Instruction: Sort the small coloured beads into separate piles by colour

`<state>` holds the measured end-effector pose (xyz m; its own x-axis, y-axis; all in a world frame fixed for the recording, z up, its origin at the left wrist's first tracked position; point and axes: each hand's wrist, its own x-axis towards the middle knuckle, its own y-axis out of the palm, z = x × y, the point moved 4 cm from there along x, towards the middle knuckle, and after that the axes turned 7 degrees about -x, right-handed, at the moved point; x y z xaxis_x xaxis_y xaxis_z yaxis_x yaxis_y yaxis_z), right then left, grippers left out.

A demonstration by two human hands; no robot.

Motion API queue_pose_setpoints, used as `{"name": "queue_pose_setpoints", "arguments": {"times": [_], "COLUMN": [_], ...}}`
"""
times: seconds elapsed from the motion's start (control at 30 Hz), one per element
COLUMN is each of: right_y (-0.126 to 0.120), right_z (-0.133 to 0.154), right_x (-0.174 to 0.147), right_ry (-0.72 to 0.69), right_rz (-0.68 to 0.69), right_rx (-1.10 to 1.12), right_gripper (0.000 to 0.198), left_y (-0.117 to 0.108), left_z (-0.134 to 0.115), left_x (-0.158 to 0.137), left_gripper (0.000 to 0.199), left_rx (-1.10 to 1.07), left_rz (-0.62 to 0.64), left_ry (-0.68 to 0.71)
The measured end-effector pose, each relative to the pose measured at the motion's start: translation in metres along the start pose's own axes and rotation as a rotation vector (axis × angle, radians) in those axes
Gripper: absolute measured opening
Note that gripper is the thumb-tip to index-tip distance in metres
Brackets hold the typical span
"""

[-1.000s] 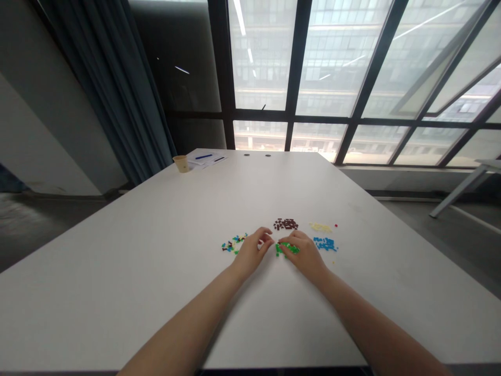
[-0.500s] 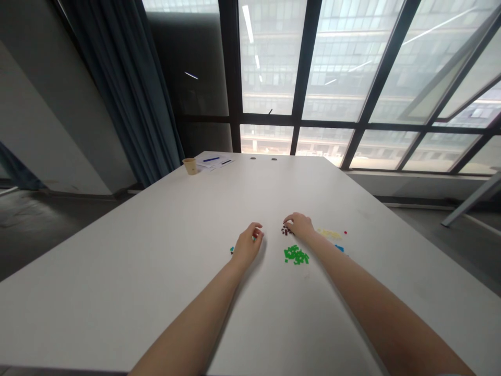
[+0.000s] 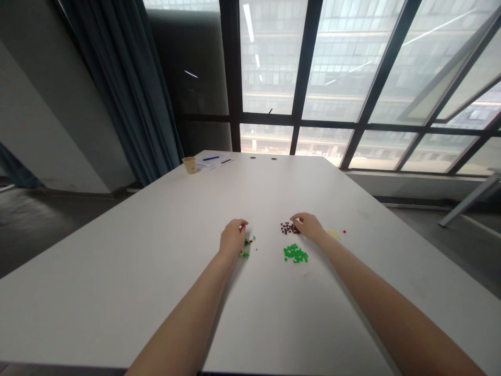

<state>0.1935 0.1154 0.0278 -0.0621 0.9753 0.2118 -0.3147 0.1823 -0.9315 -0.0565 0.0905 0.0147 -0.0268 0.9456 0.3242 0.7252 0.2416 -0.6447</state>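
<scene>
Over the right edge of a pile of small dark brown pieces [image 3: 286,228] is my right hand [image 3: 309,226], its fingers bent down and closed at the tips. Whatever they grip is too small to make out. My left hand [image 3: 232,237] is beside a loose group of mixed small pieces [image 3: 248,242] in blue, yellow, green and black, partly hidden by it. Its thumb and fingers are pinched together, with any held piece hidden. A pile of small bright green pieces [image 3: 295,254] lies between my forearms, nearer to me than the brown ones.
Pale yellow pieces [image 3: 332,233] show past my right wrist, with a single red piece [image 3: 344,231] farther right. At the far left of the white table [image 3: 156,261] stand a tan cup [image 3: 190,165] and papers with a blue pen [image 3: 211,158].
My left hand has moved left and its fingers have closed, uncovering more mixed pieces. My right hand has shifted slightly right, showing more brown pieces; its forearm now hides the blue pieces.
</scene>
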Motion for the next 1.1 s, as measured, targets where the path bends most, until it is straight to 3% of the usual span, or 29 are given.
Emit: {"name": "queue_pose_setpoints", "arguments": {"times": [0.17, 0.33, 0.63, 1.1], "right_y": [-0.007, -0.011, -0.012, -0.021], "right_z": [0.004, 0.003, -0.005, -0.005], "right_x": [-0.045, -0.072, -0.068, -0.071], "right_ry": [-0.043, -0.047, -0.035, 0.001], "right_rz": [-0.007, -0.021, -0.016, 0.021], "right_rx": [0.127, 0.138, 0.201, 0.228], "right_gripper": [0.025, 0.026, 0.027, 0.028], "left_y": [0.012, 0.019, 0.022, 0.012], "left_z": [-0.004, -0.014, -0.010, -0.012], "left_x": [-0.006, -0.013, -0.012, -0.010], "left_gripper": [0.019, 0.017, 0.025, 0.026], "left_rx": [0.169, 0.278, 0.256, -0.007], "left_rz": [0.194, 0.232, 0.264, 0.216], "left_ry": [0.021, 0.059, 0.138, 0.043]}}
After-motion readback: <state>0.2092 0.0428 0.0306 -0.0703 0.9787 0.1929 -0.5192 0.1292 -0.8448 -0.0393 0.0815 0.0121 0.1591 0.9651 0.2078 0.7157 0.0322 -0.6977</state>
